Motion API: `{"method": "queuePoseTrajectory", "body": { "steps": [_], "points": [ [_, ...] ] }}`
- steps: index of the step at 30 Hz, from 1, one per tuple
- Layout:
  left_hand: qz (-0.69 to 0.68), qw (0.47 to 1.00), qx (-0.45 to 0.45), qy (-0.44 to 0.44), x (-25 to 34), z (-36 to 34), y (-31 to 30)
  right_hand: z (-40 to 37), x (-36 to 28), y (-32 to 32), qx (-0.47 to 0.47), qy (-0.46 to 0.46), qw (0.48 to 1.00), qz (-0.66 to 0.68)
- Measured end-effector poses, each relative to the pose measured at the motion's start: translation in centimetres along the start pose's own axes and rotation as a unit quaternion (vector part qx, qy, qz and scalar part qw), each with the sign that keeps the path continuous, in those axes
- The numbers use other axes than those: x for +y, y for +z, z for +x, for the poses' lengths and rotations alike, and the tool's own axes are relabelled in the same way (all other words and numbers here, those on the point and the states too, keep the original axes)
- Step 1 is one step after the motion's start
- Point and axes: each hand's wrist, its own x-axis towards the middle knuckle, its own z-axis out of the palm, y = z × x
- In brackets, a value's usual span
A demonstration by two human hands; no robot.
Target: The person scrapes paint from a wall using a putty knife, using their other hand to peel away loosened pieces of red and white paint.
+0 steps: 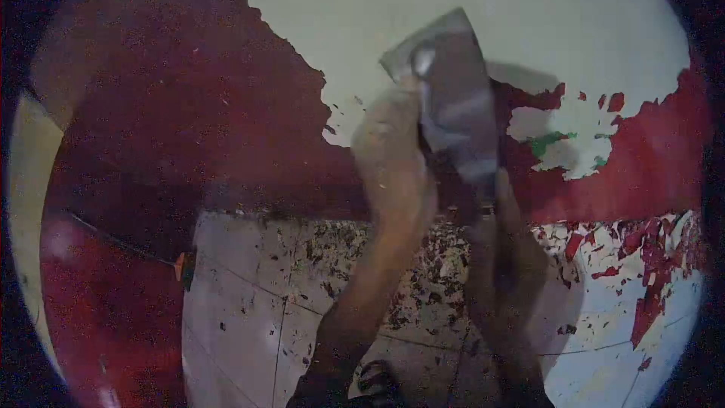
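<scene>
A wide metal scraper (pixel 453 98) is held blade-up against a wall where red paint (pixel 189 106) gives way to a bare pale patch (pixel 423 0). My left hand (pixel 393 155) presses on the blade's left side, fingers wrapped at its edge. Lower down, dark and in shadow, my right hand (pixel 500 245) grips the scraper's handle. Both forearms rise from the bottom of the view. The image is blurred.
Pale floor tiles (pixel 249 287) below the wall are strewn with red paint flakes (pixel 438 257). Peeling red patches (pixel 649 257) remain at the right. A small orange object (pixel 182 266) on a dark cable sits at the left. A sandalled foot (pixel 375 381) shows at the bottom.
</scene>
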Motion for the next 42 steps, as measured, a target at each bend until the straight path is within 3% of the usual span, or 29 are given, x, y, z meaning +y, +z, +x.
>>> {"method": "queuePoseTrajectory", "body": {
  "steps": [1, 3, 5, 7, 10, 14, 19, 21, 23, 25, 28, 31, 34, 37, 40, 42],
  "points": [
    [0.005, 1.0, -0.009, 0.004, -0.6, -0.2, -0.6, -0.2, 0.1, 0.0, 0.002, 0.014, 1.0, 0.012],
    [0.301, 0.941, -0.035, 0.148, -1.6, -0.7, -2.9, -0.7, 1.0, 0.2, 0.032, 0.012, 0.998, 0.052],
    [0.373, 0.907, -0.034, 0.195, -1.6, -0.4, -3.2, -0.3, 1.0, 0.4, 0.051, -0.021, 0.997, 0.061],
    [0.241, 0.963, -0.006, 0.118, -2.2, -0.9, -2.2, -0.3, 0.6, 0.3, 0.024, -0.025, 0.999, 0.013],
    [0.038, 0.999, 0.031, 0.016, -1.4, -0.6, -0.4, 0.2, 3.1, 0.6, 0.079, -0.1, 0.992, 0.008],
    [0.066, 0.998, 0.022, 0.001, -1.2, -0.5, -0.2, -0.4, 0.3, -0.1, 0.018, -0.034, 0.997, 0.073],
    [0.091, 0.995, -0.001, 0.037, -0.5, 0.0, -0.4, -0.4, -0.4, 0.4, 0.041, -0.011, 0.997, 0.067],
    [0.111, 0.993, -0.007, 0.046, -1.1, 0.1, -1.0, -0.5, -1.7, 1.6, 0.103, -0.022, 0.991, 0.083],
    [0.116, 0.992, -0.002, 0.055, -0.8, 0.0, -1.0, -0.6, -2.2, 1.6, 0.096, -0.023, 0.992, 0.082],
    [0.095, 0.994, 0.007, 0.053, -0.5, -0.2, -0.4, -0.6, -1.1, 0.1, 0.028, -0.013, 0.998, 0.055],
    [0.08, 0.996, 0.024, 0.006, -0.3, -0.1, -0.3, -0.4, 1.1, 0.8, 0.063, -0.099, 0.993, 0.031],
    [0.159, 0.986, 0.047, -0.006, -0.5, 0.3, -0.9, -0.1, 1.1, 0.9, 0.076, -0.11, 0.99, 0.041],
    [0.095, 0.995, 0.027, 0.006, -0.3, -0.2, -0.3, -0.4, 1.3, 0.9, 0.073, -0.082, 0.994, 0.018],
    [0.264, 0.964, 0.015, -0.006, -0.4, -0.3, -0.9, -0.3, 1.9, 0.8, 0.059, -0.06, 0.995, 0.061],
    [0.129, 0.991, 0.028, 0.014, -0.4, 0.3, -1.0, 0.2, 0.6, 1.2, 0.026, -0.055, 0.994, 0.086],
    [0.16, 0.986, 0.04, -0.019, -1.7, -0.5, -1.7, -0.5, 1.8, 0.6, 0.039, -0.048, 0.993, 0.099]
  ]
}}
